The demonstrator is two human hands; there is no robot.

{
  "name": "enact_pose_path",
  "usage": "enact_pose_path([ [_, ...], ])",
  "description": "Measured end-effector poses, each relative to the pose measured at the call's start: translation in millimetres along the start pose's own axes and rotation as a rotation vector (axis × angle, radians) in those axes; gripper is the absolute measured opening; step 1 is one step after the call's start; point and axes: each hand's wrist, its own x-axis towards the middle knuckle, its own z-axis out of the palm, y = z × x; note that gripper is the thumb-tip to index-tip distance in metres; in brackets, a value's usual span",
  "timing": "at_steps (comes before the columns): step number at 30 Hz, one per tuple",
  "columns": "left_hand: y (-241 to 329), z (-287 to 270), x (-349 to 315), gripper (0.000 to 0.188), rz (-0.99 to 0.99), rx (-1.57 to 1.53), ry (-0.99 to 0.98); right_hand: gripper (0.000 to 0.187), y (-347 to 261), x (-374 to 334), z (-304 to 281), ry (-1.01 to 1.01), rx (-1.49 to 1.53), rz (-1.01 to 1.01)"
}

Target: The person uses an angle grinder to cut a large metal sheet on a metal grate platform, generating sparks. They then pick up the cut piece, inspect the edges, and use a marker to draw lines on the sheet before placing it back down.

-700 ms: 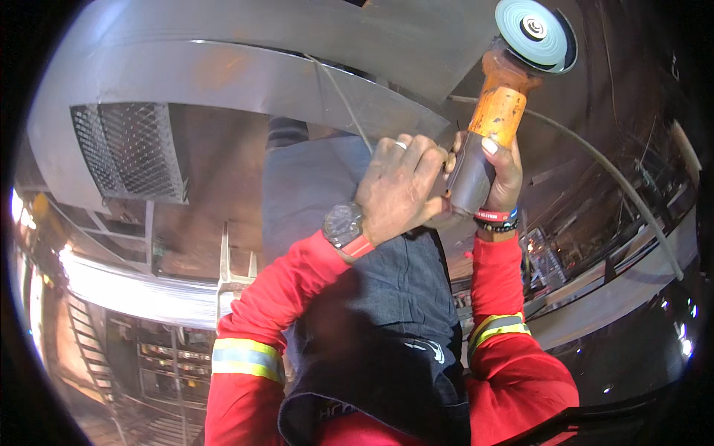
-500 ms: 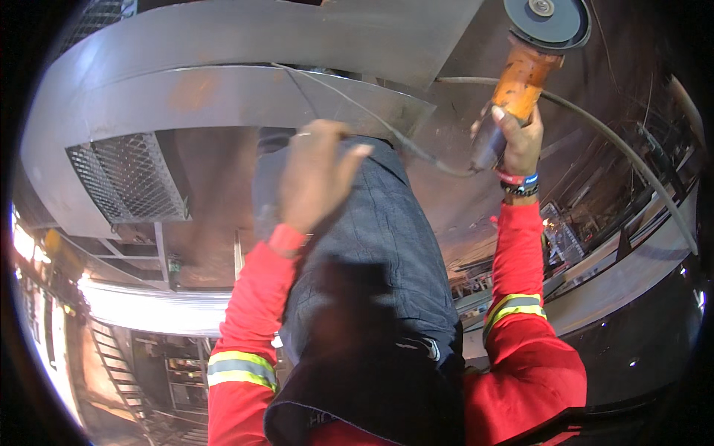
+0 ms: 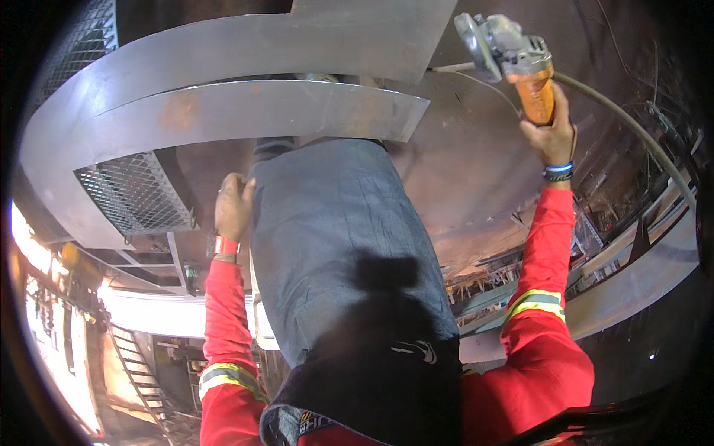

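Near curved metal sheets (image 3: pixel 282 115) at eleven o'clock, gripping grinder (image 3: pixel 529 68) at one in right hand (image 3: pixel 552 139), well apart from seemingly empty left hand (image 3: pixel 233 207) at nine; could nick cable (image 3: pixel 634 125) at two by swinging disc (image 3: pixel 479 46) carelessly

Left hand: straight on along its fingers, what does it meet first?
Probably the near edge of the curved metal strip, which lies ahead of the left hand in the picture. Depth is unclear from this one view, so it could pass over or under the strip instead.
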Motion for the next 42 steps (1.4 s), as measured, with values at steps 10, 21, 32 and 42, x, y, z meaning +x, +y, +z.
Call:
enact_pose_path([
  [10,-20,52,-34,0.032,-0.171,-0.124,-0.016,0.079,-49,-122,47,-0.050,0.163,0.443],
  [21,-178,68,-80,0.026,-0.189,-0.329,0.216,0.084,-186,-231,60,-0.113,0.854,0.631],
  [32,-198,-91,-136,0.060,0.150,-1.466,0.110,0.071,-543,-131,243,-0.693,1.019,-0.052],
  [42,-350,-147,-92,0.031,-0.313,-1.522,0.845,0.050,-663,-173,334,-0.745,1.071,-0.174],
])
